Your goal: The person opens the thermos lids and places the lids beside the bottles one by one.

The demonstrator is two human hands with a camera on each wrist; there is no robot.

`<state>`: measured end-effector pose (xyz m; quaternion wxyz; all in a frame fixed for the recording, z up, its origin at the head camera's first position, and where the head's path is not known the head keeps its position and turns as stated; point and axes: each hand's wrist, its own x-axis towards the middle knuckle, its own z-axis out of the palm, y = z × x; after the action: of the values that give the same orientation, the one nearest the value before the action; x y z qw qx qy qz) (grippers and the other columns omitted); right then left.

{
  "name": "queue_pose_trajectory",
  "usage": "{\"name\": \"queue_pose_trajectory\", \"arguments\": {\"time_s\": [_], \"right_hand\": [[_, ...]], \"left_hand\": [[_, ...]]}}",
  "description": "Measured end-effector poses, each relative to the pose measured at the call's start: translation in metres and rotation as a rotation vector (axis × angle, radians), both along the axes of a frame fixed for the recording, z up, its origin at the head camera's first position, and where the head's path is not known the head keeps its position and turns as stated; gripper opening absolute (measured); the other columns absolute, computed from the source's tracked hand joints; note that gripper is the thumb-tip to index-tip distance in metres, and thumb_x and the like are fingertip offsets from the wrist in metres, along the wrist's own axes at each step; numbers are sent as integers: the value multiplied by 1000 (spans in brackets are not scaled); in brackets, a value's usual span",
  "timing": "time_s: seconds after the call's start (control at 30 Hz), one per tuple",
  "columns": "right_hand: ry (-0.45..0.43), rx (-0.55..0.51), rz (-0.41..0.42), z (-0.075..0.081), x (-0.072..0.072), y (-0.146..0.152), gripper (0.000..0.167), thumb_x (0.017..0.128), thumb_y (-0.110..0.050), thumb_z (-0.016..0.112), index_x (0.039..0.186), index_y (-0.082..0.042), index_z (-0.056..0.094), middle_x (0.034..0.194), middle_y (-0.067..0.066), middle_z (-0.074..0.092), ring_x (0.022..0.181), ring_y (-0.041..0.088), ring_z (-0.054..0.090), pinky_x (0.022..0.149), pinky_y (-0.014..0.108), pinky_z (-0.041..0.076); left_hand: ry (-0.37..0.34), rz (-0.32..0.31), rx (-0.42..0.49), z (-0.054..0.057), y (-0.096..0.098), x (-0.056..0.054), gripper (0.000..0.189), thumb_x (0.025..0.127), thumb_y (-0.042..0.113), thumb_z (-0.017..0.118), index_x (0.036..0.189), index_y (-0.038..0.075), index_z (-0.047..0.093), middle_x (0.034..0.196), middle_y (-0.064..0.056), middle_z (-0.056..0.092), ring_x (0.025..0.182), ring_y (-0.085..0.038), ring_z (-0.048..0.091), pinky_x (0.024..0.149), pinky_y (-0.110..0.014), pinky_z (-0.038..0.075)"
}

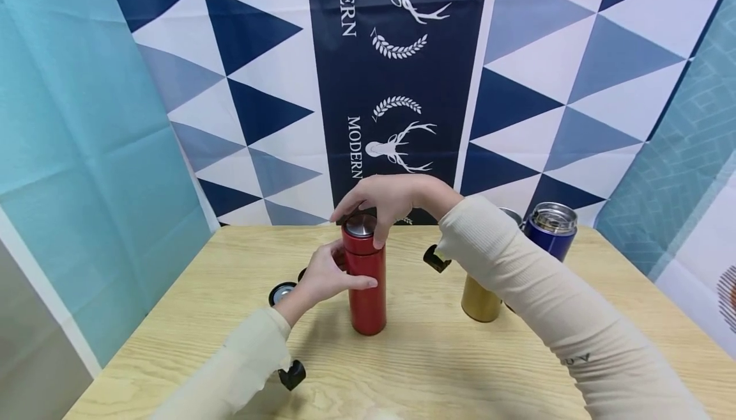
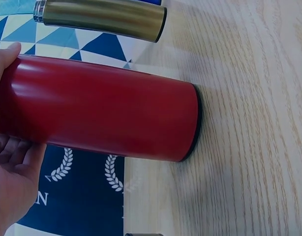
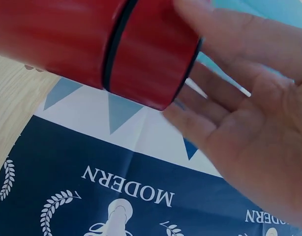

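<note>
A red thermos flask (image 1: 368,292) stands upright on the wooden table, its red lid (image 1: 361,241) with a steel-coloured top in place. My left hand (image 1: 328,274) grips the body from the left, thumb across the front and fingers behind. From above, my right hand (image 1: 391,199) arches over the lid, with the thumb on its near right side and the fingers round the far left. The right wrist view shows thumb and fingertips at the lid's edge (image 3: 151,54), just above a dark seam. In the left wrist view, the flask's black-rimmed base (image 2: 197,123) meets the tabletop.
At the right, partly behind my right sleeve, stand a gold flask (image 1: 482,298) and a blue flask (image 1: 551,228) with a bare steel neck. A black-rimmed round thing (image 1: 282,291) sits left, partly hidden by my left wrist. A patterned cloth (image 1: 270,87) hangs behind the table (image 1: 437,369).
</note>
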<state>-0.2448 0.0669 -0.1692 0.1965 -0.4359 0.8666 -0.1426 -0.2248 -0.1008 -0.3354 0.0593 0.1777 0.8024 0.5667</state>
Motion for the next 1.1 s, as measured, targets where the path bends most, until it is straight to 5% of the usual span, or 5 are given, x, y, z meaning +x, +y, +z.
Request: {"name": "queue_pose_trajectory", "arguments": {"time_s": [0.17, 0.47, 0.6, 0.73, 1.1], "right_hand": [[86, 23, -114, 2, 2, -3, 59, 81, -24, 76, 135, -14, 55, 139, 3, 57, 132, 24, 51, 111, 43, 43], [246, 128, -365, 1, 19, -15, 58, 81, -45, 73, 122, -6, 65, 122, 10, 67, 112, 23, 62, 93, 37, 55], [264, 181, -472, 0, 23, -21, 47, 76, -50, 76, 92, -6, 72, 80, 0, 66, 79, 14, 58, 67, 25, 52], [262, 212, -490, 0, 24, -24, 42, 76, -49, 76, 67, -10, 63, 56, -6, 42, 61, 11, 43, 52, 22, 35], [272, 211, -462, 0, 28, -27, 40, 76, -42, 77, 58, -14, 55, 50, -7, 38, 52, 8, 38, 49, 20, 33]], "left_hand": [[-13, 6, 1, -1, -1, -2, 65, 72, 23, 85, 129, 17, 55, 122, -3, 66, 105, -18, 66, 90, -35, 57], [-43, 19, 6, 0, -1, -1, 64, 72, 22, 84, 129, 18, 56, 123, -3, 66, 107, -18, 65, 92, -35, 56], [-49, 29, 3, -1, -1, -2, 65, 71, 23, 85, 130, 20, 56, 123, -2, 66, 108, -18, 65, 91, -36, 57], [-51, 31, 3, -1, -1, -2, 65, 72, 24, 85, 130, 21, 55, 124, -1, 65, 109, -18, 64, 91, -36, 57], [-51, 25, 7, -1, 0, -1, 63, 72, 23, 84, 128, 19, 56, 122, -2, 66, 108, -19, 66, 92, -37, 56]]}}
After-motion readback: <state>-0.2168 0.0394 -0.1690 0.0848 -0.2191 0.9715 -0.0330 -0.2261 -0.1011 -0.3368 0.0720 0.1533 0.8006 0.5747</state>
